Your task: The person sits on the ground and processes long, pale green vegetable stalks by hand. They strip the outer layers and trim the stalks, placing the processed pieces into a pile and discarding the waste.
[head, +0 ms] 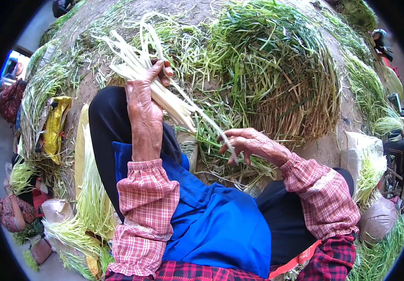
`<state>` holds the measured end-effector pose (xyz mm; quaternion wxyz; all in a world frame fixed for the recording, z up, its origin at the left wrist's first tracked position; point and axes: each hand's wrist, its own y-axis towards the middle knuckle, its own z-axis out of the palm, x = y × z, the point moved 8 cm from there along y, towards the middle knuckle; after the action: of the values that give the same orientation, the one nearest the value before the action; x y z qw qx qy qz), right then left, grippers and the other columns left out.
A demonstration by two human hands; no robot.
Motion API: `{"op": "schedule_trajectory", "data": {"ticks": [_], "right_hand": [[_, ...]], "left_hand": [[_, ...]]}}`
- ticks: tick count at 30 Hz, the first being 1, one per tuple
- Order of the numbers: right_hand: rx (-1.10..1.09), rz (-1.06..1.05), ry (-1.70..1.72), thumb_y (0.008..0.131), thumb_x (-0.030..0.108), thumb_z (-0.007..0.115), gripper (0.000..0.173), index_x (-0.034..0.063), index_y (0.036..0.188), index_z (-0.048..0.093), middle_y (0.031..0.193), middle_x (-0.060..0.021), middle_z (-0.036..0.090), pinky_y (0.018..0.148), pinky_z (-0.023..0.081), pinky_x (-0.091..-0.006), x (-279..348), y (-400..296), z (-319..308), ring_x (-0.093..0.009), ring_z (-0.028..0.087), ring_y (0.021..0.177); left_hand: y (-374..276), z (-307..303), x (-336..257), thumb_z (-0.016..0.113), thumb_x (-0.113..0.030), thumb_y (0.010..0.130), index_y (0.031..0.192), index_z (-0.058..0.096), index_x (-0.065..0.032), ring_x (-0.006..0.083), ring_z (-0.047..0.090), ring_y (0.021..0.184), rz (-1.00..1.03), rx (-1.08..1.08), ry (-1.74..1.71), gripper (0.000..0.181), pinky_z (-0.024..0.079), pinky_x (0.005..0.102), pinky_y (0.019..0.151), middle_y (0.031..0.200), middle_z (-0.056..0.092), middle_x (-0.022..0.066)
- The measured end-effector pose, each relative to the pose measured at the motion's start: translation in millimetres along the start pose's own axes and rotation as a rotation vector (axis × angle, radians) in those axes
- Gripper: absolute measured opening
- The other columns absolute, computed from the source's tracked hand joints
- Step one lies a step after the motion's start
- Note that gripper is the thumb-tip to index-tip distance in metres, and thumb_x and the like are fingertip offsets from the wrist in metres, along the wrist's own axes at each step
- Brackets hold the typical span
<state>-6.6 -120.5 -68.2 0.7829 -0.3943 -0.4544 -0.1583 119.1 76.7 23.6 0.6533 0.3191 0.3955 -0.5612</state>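
My left hand (149, 87) grips a bunch of pale, leek-like stalks (174, 105) above my bent knee. Their white ends point down to the right, and some thin stems loop up beyond my fingers. One longer pale stalk (209, 121) leaves the bunch and slants down to my right hand (251, 144). There it crosses in front of my loosely bent fingertips, its tip hanging just past them; whether the fingers pinch it I cannot tell. A large heap of green, grass-like leaves (258, 63) with brownish stem ends (293, 112) lies beyond my right hand.
Loose leaves litter the ground (93, 80). Pale yellow-green stalks (93, 189) lie along my left side, near a yellow plastic wrapper (57, 130). To the right stands a white sack (360, 151) with more stalks. A person (15, 210) sits at the far left.
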Motion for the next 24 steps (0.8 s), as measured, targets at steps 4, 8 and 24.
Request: {"op": "schedule_trajectory", "data": {"ticks": [4, 8, 24], "right_hand": [[0.056, 0.011, 0.037, 0.091, 0.028, 0.044, 0.034, 0.0012, 0.108, 0.055, 0.079, -0.0056, 0.063, 0.043, 0.039, -0.0161, 8, -6, 12, -0.006, 0.054, 0.054], [-0.068, -0.074, -0.043, 0.091, 0.027, 0.045, 0.03, 0.0023, 0.094, 0.06, 0.059, 0.0015, 0.054, 0.041, 0.033, -0.0152, 23, -13, -4, -0.002, 0.046, 0.045], [-0.39, -0.33, 0.001, 0.088, 0.024, 0.05, 0.025, 0.0014, 0.083, 0.06, 0.059, -0.0015, 0.055, 0.04, 0.041, -0.0218, 33, 5, -36, -0.009, 0.052, 0.046]], "left_hand": [[3, -4, 12, 0.061, 0.001, 0.076, 0.084, 0.059, 0.0049, 0.0136, 0.055, 0.058, 0.002, 0.0, -0.064, 0.01, 0.041, 0.021, 0.052, 0.074, 0.062, 0.0105], [2, -6, 25, 0.059, 0.0, 0.077, 0.097, 0.056, 0.007, 0.0176, 0.062, 0.073, -0.067, -0.031, -0.057, 0.021, 0.047, 0.022, 0.058, 0.082, 0.064, 0.0124], [-67, 37, 144, 0.052, -0.005, 0.084, 0.111, 0.042, 0.0055, 0.0307, 0.06, 0.086, -0.623, 0.054, -0.311, 0.031, 0.055, 0.0368, 0.072, 0.099, 0.058, 0.0202]]}}
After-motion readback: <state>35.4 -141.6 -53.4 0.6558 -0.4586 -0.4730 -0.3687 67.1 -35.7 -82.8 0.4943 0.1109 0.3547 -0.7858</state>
